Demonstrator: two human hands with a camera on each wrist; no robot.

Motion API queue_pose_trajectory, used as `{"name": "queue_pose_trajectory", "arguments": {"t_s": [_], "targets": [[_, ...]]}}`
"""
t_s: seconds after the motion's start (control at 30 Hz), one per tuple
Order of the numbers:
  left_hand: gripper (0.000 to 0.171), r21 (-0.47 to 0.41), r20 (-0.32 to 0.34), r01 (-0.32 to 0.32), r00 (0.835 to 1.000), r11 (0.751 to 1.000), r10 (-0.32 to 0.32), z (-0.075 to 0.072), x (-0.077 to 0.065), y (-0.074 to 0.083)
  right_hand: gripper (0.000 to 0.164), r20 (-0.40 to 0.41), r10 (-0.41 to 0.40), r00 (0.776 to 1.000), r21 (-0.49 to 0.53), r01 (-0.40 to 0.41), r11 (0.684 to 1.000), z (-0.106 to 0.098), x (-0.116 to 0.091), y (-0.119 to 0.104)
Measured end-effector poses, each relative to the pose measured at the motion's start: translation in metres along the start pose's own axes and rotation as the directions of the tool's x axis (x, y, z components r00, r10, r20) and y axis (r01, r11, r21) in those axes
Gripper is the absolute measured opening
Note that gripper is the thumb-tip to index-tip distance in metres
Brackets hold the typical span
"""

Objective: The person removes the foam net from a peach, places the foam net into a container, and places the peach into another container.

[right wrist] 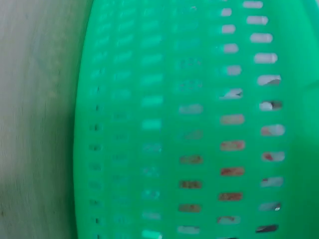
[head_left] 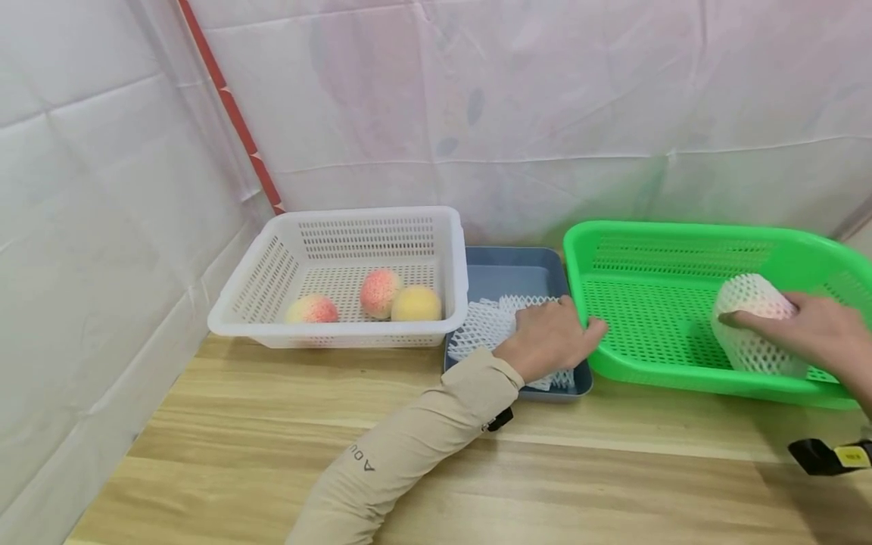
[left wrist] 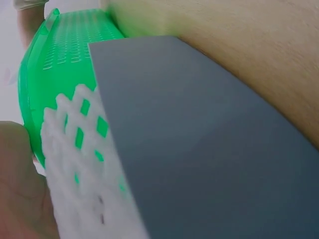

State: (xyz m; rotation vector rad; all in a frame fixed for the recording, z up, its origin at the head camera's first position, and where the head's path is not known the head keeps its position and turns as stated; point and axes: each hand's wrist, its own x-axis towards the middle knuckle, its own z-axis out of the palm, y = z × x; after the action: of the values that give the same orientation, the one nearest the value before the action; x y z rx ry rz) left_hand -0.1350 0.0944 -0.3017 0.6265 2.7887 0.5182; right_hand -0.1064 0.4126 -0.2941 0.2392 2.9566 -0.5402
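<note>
In the head view my left hand [head_left: 550,339] is over a blue-grey tray [head_left: 514,261] of white foam nets [head_left: 485,325], thumb spread out beside the green basket's left rim. Its fingertips are mostly hidden; the left wrist view shows the palm close beside a foam net [left wrist: 82,164]. At the right, my right hand [head_left: 827,329] grips a peach in a white foam net [head_left: 752,303] inside the green basket [head_left: 633,318], thumb across its front. Pinkish skin shows faintly through the mesh. From the right wrist, mostly the slotted basket wall [right wrist: 169,109] is visible.
A white basket [head_left: 341,331] on the left contains three peaches, one of them a yellow peach [head_left: 415,304]. The tray stands between both baskets on a wooden table [head_left: 272,424]. White cloth [head_left: 545,98] hangs behind and along the left side.
</note>
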Motion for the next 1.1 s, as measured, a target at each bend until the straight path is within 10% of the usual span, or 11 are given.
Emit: {"name": "queue_pose_trajectory", "arguments": {"t_s": [0.37,0.63,0.9,1.1], "targets": [[0.059,0.129,-0.107,-0.078,0.99,0.989,0.092,0.001,-0.006,-0.002,0.086,-0.185,0.027,0.982,0.105,-0.007,0.994,-0.008,-0.021,-0.024],[0.043,0.16,-0.273,-0.161,0.941,0.974,0.2,-0.012,-0.023,-0.01,0.088,-0.342,0.0,0.94,0.188,0.068,0.98,-0.012,-0.043,-0.062],[0.032,0.1,-0.337,-0.284,0.892,0.954,0.301,-0.031,-0.066,-0.024,0.089,-0.58,-0.316,0.751,0.051,0.42,0.906,-0.001,-0.075,-0.111],[0.028,0.103,-0.387,-0.299,0.866,0.949,0.315,-0.034,-0.098,-0.053,0.084,-0.509,-0.623,0.594,-0.153,0.65,0.745,0.041,-0.105,-0.159]]}}
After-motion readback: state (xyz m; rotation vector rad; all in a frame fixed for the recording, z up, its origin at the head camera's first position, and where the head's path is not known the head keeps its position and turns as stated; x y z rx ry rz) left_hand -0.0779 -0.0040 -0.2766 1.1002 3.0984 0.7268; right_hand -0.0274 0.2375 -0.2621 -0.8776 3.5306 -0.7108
